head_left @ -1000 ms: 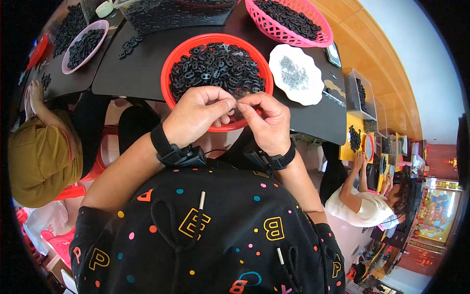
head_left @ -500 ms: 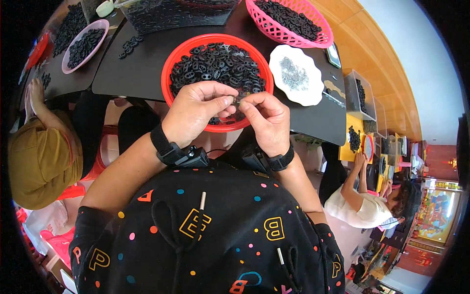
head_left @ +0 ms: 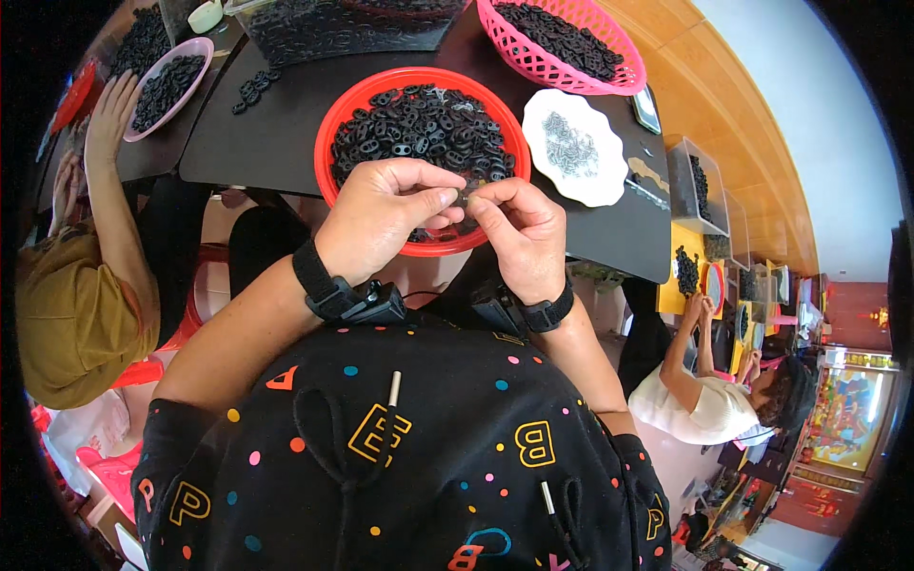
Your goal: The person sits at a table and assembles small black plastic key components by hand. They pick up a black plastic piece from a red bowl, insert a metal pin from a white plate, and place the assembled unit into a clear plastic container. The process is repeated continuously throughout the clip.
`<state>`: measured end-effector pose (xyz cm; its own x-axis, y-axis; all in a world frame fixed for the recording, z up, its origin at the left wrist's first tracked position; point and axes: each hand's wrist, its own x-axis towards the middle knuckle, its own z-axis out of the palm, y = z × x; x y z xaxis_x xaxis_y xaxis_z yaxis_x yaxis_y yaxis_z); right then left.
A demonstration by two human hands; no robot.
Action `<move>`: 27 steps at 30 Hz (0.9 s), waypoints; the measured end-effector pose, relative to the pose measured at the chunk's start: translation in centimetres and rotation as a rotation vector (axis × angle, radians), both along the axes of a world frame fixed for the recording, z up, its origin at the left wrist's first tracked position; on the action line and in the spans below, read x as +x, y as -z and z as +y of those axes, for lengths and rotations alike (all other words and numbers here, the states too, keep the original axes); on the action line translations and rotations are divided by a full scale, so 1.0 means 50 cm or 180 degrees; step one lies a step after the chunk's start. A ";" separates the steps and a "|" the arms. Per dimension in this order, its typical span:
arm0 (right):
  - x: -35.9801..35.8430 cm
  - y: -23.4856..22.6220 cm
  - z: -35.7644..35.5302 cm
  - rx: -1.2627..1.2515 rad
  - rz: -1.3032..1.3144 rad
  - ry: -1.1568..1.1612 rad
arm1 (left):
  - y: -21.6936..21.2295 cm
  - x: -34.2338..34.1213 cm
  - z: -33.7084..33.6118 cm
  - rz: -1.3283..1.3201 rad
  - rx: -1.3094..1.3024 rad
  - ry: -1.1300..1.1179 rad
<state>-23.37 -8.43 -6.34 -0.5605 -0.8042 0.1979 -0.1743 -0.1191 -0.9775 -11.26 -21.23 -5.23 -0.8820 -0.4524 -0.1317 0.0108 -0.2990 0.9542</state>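
Note:
Over the near rim of a red basin (head_left: 326, 138), my two hands meet with their fingertips almost touching. My left hand (head_left: 379, 211) pinches with thumb and forefinger. Opposite it, my right hand (head_left: 526, 238) makes a similar pinch. Something small and dark sits between the fingertips, too covered to make out. Inside the basin lies a heap of small black oval parts with two holes each (head_left: 424, 124). Beside it, to the right, a white scalloped plate (head_left: 605, 186) carries a scatter of tiny silvery pieces (head_left: 569, 145).
A pink lattice basket (head_left: 547, 71) and a clear bin (head_left: 347, 33), both with black parts, stand at the back. A few loose parts (head_left: 252, 90) lie left of the basin. One co-worker's arm (head_left: 114, 200) is by a pale pink bowl (head_left: 195, 52); another person (head_left: 709, 404) sits at right.
My hands keep nearly the same pose, fingertips still together. At left, the co-worker's hand has reached farther up the table beside the pale pink bowl.

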 end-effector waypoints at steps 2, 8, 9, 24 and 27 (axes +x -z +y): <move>0.000 0.001 0.000 0.0003 0.0011 -0.0009 | -0.001 0.000 0.000 0.0034 0.0025 0.0019; -0.002 0.008 -0.002 0.0107 0.0167 0.0008 | 0.005 0.000 -0.006 -0.0007 -0.0071 0.0094; -0.002 0.008 -0.003 0.0125 0.0181 0.0011 | 0.005 0.000 -0.006 -0.0017 -0.0082 0.0098; -0.006 0.020 -0.008 0.0182 0.0437 -0.0138 | 0.006 -0.004 -0.006 -0.0187 -0.0288 0.0175; -0.013 0.007 -0.013 0.0123 0.0468 -0.0162 | 0.014 -0.004 -0.009 0.0035 -0.0508 0.0033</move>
<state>-24.05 -9.09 -6.68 -0.4861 -0.8394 0.2431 -0.3105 -0.0941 -0.9459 -11.46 -21.68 -5.95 -0.8877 -0.4578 -0.0494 0.0192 -0.1438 0.9894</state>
